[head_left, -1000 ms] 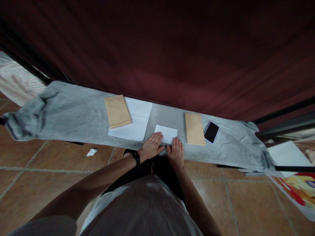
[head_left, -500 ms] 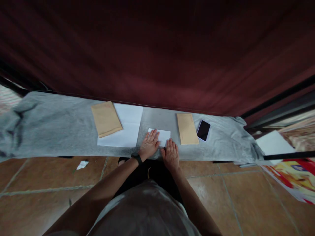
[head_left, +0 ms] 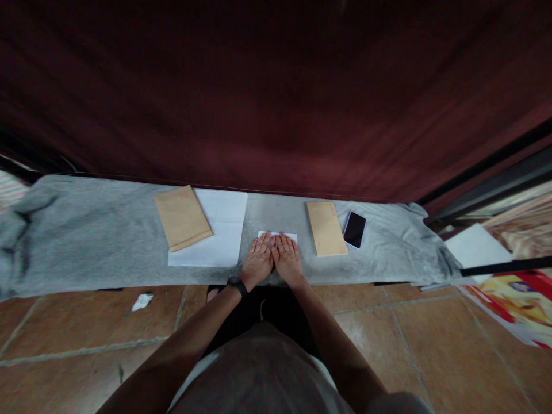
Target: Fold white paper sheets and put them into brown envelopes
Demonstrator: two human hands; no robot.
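My left hand (head_left: 257,263) and my right hand (head_left: 286,260) lie flat side by side, fingers stretched out, on a small folded white paper (head_left: 277,235). Only the paper's far edge shows beyond my fingertips. The paper rests on a long grey cloth (head_left: 107,241) spread over the tiled floor. A black band sits on my left wrist. To the left lies a brown envelope (head_left: 182,217) on top of a larger white sheet (head_left: 219,233). To the right lie a second brown envelope (head_left: 326,228) and a black phone (head_left: 354,229).
A dark red curtain (head_left: 276,98) hangs right behind the cloth. A crumpled white scrap (head_left: 142,301) lies on the brown tiles at the left. White sheets (head_left: 476,245) and a colourful picture (head_left: 517,299) lie at the right, beside black bars.
My right hand has slid left and forward onto the folded paper, so both hands now press it side by side. More of the paper is covered than before.
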